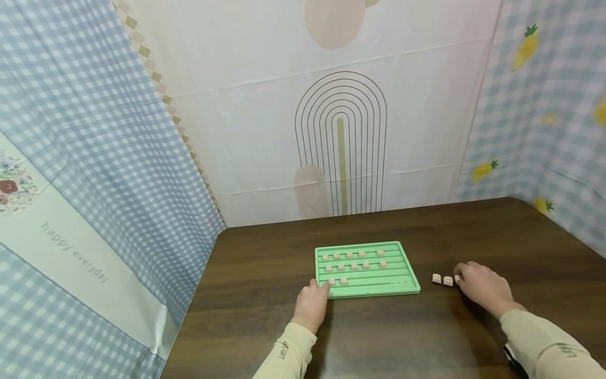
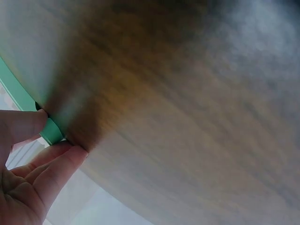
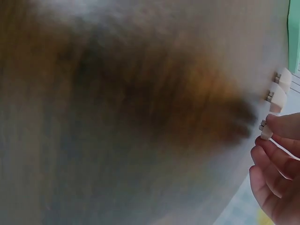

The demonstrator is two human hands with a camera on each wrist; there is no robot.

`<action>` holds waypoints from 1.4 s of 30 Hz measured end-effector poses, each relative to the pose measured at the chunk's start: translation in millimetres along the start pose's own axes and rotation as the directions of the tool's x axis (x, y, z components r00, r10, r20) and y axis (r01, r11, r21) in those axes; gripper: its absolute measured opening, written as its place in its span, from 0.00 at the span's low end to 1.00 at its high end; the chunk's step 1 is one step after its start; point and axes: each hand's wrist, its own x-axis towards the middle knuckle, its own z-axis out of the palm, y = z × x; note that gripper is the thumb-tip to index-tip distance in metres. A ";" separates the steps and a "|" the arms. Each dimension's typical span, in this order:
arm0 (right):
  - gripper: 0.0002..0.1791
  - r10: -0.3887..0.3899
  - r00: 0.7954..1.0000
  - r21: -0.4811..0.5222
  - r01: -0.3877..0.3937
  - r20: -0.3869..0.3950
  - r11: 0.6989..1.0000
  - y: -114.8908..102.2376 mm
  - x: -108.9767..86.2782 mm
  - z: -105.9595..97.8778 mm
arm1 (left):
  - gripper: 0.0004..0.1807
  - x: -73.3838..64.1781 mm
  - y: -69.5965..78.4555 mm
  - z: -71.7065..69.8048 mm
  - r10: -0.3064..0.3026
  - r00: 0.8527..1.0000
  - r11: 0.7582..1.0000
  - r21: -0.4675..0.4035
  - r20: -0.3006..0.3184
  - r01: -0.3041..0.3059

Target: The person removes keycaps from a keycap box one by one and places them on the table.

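A green tray [image 1: 374, 288] with raised ridges lies on the table and bears rows of small white keycaps [image 1: 354, 266]. At its near left corner is my left hand [image 1: 311, 305]; in the left wrist view its thumb and fingers [image 2: 63, 171] pinch the green corner from both sides. Right of the tray, my right hand [image 1: 485, 288] pinches a white keycap [image 3: 266, 131] between thumb and fingertips, at table level. Just left of that hand, two more keycaps, one outer [image 1: 436, 278] and one inner [image 1: 447, 281], sit side by side on the wood.
The brown wooden table [image 1: 379, 337] spreads around the tray. A white patterned cloth [image 1: 255, 158] hangs behind its far edge, with blue checked cloth [image 1: 113, 131] at the left and more checked cloth with pineapples [image 1: 535, 126] at the right.
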 end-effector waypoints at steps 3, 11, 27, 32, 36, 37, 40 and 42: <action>0.07 0.001 1.000 -0.002 -0.001 0.007 1.000 -0.3 -0.7 3.1 | 0.10 -0.3 0.3 0.2 0.000 1.000 1.000 -0.001 0.002 0.000; 0.09 0.000 1.000 -0.013 0.000 0.003 1.000 -1.6 0.0 4.6 | 0.09 -0.9 0.0 -0.6 -0.004 1.000 1.000 0.010 0.005 0.004; 0.15 -0.036 0.999 -0.004 0.036 0.013 0.999 -7.5 8.0 -6.7 | 0.09 0.4 2.0 -0.4 0.004 1.000 1.000 0.013 0.003 -0.004; 0.17 -0.072 0.997 0.003 0.072 -0.011 0.997 -32.0 20.8 -18.9 | 0.09 0.7 1.8 0.2 0.015 1.000 1.000 0.022 0.009 -0.015; 0.17 -0.114 0.993 0.038 0.115 -0.030 0.993 -57.2 28.6 -20.0 | 0.09 1.3 1.1 0.9 0.024 1.000 0.999 0.022 0.012 -0.025; 0.16 -0.122 0.992 0.045 0.123 -0.035 0.991 -63.6 30.4 -19.0 | 0.10 1.5 1.1 1.1 0.027 1.000 0.999 0.025 0.014 -0.027; 0.15 -0.147 0.989 0.071 0.149 -0.034 0.986 -82.5 35.6 -13.3 | 0.11 2.1 1.8 2.3 0.027 0.999 0.999 0.029 0.024 -0.028; 0.15 -0.161 0.987 0.080 0.163 -0.027 0.983 -94.7 38.8 -7.8 | 0.12 2.1 2.6 2.9 0.025 0.999 0.999 0.041 0.033 -0.027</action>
